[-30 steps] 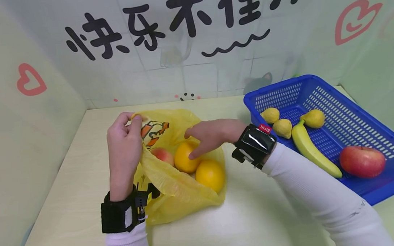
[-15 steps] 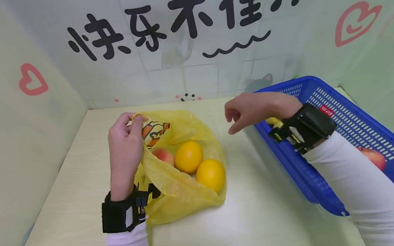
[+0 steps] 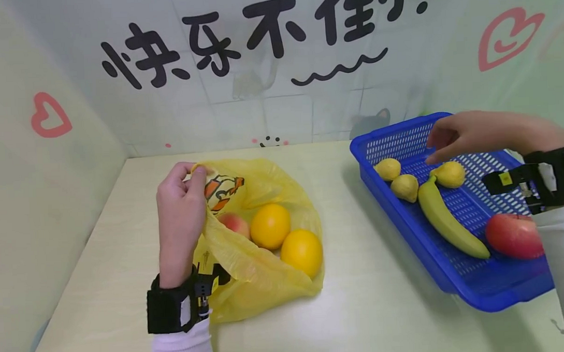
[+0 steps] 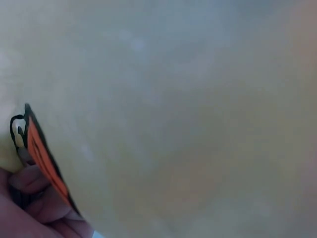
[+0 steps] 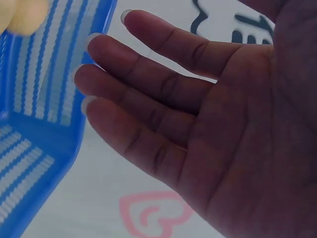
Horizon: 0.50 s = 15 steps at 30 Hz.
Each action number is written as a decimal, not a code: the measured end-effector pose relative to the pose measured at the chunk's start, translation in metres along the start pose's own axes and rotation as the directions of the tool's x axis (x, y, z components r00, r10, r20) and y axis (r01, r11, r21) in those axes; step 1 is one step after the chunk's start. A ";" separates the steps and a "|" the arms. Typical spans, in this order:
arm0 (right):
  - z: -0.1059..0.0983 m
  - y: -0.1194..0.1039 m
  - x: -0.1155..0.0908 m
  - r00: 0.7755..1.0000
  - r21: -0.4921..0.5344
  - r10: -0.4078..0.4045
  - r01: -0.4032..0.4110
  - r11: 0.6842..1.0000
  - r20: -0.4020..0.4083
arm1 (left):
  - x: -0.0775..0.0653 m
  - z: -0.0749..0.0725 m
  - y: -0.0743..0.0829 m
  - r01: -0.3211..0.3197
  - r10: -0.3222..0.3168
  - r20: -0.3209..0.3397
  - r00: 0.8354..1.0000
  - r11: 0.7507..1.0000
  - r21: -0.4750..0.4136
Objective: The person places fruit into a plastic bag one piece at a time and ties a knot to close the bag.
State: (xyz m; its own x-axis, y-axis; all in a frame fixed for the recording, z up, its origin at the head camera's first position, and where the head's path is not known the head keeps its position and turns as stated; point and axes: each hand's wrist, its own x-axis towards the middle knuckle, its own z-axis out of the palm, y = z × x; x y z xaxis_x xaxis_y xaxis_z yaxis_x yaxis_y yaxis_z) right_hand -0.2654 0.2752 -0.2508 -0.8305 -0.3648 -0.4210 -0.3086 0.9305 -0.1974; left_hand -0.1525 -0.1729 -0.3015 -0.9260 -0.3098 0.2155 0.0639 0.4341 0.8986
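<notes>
My left hand (image 3: 183,213) pinches the upper left edge of a yellow plastic bag (image 3: 249,296), holding its mouth open. Inside lie a peach (image 3: 235,225) and two oranges (image 3: 271,226), one behind the other. Bag film fills most of the left wrist view, with curled fingers (image 4: 44,193) at its lower left. Over the back of the blue basket (image 3: 405,244), my right hand (image 3: 476,135) hovers with nothing in it. Its fingers (image 5: 143,124) look relaxed and slightly bent in the right wrist view. Just below it sits a yellow pear-like fruit (image 3: 451,175), at the stem end of a banana (image 3: 449,224).
Two lemon-like yellow fruits (image 3: 404,188) lie in the basket's left corner, and a red apple (image 3: 514,235) rests toward its front right. Pale table surface (image 3: 361,308) shows between bag and basket. A printed wall (image 3: 242,115) stands behind the table.
My right hand has left the orange in the bag and moved right, over the basket. The left hand keeps its hold on the bag's edge.
</notes>
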 end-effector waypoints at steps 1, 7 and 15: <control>0.001 0.008 -0.002 1.000 0.000 0.010 -0.010 1.000 0.001 | 0.000 0.000 0.000 0.003 -0.003 0.001 1.000 1.000 0.001; 0.003 0.040 -0.010 0.996 -0.003 0.086 -0.087 0.996 -0.032 | 0.000 -0.001 -0.002 0.005 -0.005 -0.007 1.000 1.000 -0.002; 0.008 0.065 -0.017 0.978 0.012 0.172 -0.174 0.985 0.116 | -0.001 -0.001 -0.004 0.015 -0.015 -0.005 1.000 1.000 -0.016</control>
State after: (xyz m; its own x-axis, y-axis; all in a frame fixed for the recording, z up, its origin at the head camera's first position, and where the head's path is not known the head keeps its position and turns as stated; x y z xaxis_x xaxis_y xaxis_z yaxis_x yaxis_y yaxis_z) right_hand -0.2675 0.3411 -0.2636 -0.8114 -0.2012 -0.5487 -0.1539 0.9793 -0.1314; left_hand -0.1511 -0.1754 -0.3050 -0.9250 -0.3208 0.2036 0.0557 0.4156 0.9078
